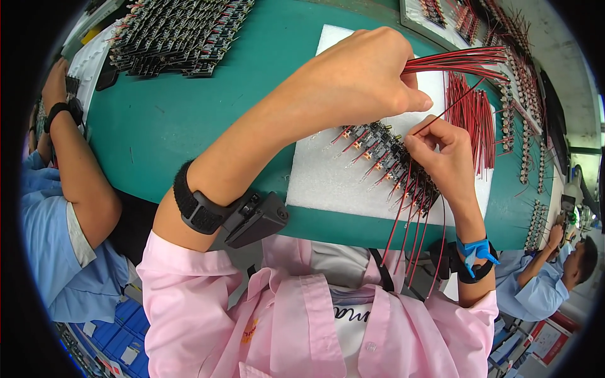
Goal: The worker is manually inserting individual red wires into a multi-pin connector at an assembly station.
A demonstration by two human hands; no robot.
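My left hand (378,75) is closed around a bundle of red and black wires (463,61), whose free ends point to the right. Just below it, my right hand (444,148) pinches a single red and black wire (463,101) between thumb and fingertips. Beneath both hands, a row of small black circuit boards (394,154) lies on a white foam sheet (328,183). From the boards at the right end of the row, several long wires (416,246) hang toward me. What touches the boards under my right fingertips is too small to make out.
A second pile of red and black wires (476,126) lies on the foam's right side. Stacked circuit boards (179,34) stand at the far left of the green table (176,132). More wired boards (523,126) line the right edge. Co-workers sit at left (75,208) and right (542,283).
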